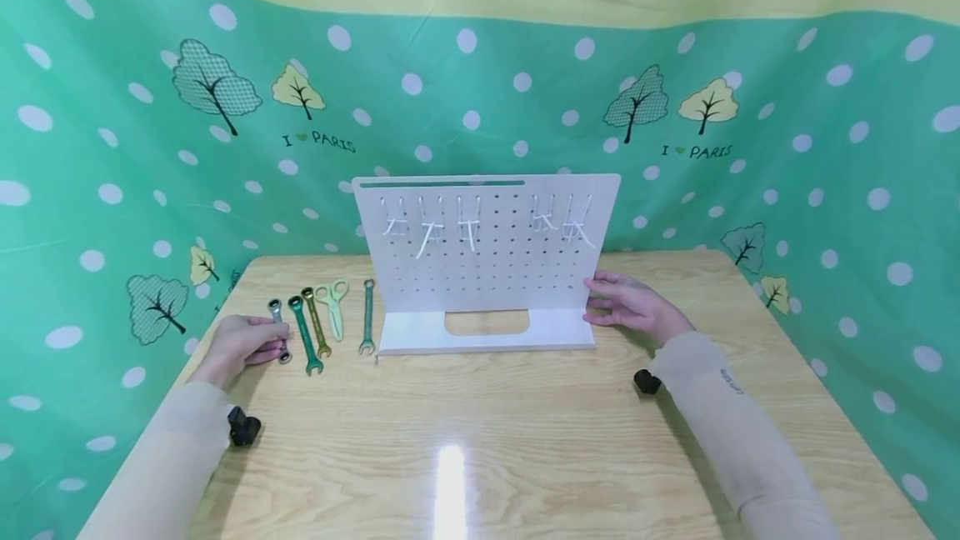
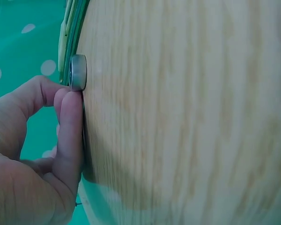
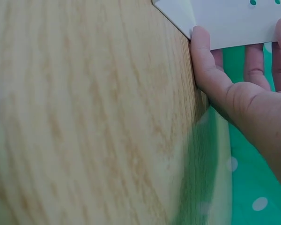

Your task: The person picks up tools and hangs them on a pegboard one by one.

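Your pale sleeves point(image 1: 161, 452) come in from the near left and near right, each with a small black device point(image 1: 243, 426) at the cuff. Between them, a bright streak of reflected light point(image 1: 451, 490) lies on the near middle of the wood-grain bench point(image 1: 525, 415).

On the left, your left hand point(image 1: 243, 346) has its thumb and fingers closed in a pinch on the short silver wrench point(image 1: 277, 317), the leftmost tool in the row; both ends show past your fingertips. You cannot tell whether it is raised off the surface. Just right of it lie a green wrench point(image 1: 305, 333), then a gold wrench point(image 1: 317, 325), then pale green scissors point(image 1: 335, 319) with their handles toward the far side. A teal wrench point(image 1: 368, 319) lies farther right, near the left end of the stand.

At the far middle stands a white pegboard point(image 1: 480, 273) on its flat base point(image 1: 412, 332), upright, with an oblong cutout showing wood beneath. Its upper part carries five white hooks point(image 1: 468, 227), three toward the left and two toward the right. Your right hand point(image 1: 630, 304) grips its lower right edge, partly open, some fingers in front and others behind.

Behind everything hangs a green curtain point(image 1: 480, 107) with white dots and printed trees.
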Tool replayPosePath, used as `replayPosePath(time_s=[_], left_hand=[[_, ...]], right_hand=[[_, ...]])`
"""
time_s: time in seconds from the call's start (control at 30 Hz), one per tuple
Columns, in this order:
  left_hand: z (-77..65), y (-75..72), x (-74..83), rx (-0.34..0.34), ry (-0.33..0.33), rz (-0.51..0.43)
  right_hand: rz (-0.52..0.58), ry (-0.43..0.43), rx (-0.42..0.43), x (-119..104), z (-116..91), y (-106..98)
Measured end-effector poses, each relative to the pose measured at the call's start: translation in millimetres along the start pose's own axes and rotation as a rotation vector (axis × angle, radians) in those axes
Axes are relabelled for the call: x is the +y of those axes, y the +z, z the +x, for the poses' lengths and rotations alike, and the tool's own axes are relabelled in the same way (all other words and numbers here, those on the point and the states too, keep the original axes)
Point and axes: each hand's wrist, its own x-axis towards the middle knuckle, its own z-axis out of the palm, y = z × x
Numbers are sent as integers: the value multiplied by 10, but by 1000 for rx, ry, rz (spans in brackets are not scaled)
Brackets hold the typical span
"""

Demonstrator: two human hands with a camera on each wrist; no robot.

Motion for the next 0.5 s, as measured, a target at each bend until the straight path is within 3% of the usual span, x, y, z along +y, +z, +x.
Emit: replayPosePath(time_s=[0.27, 0.5], left_hand=[[-26, 58, 39, 25, -10, 133], [-108, -15, 75, 6, -31, 110]], right_hand=[[-22, 0, 5, -25, -29, -11], [-13, 15, 12, -15, -21, 23]])
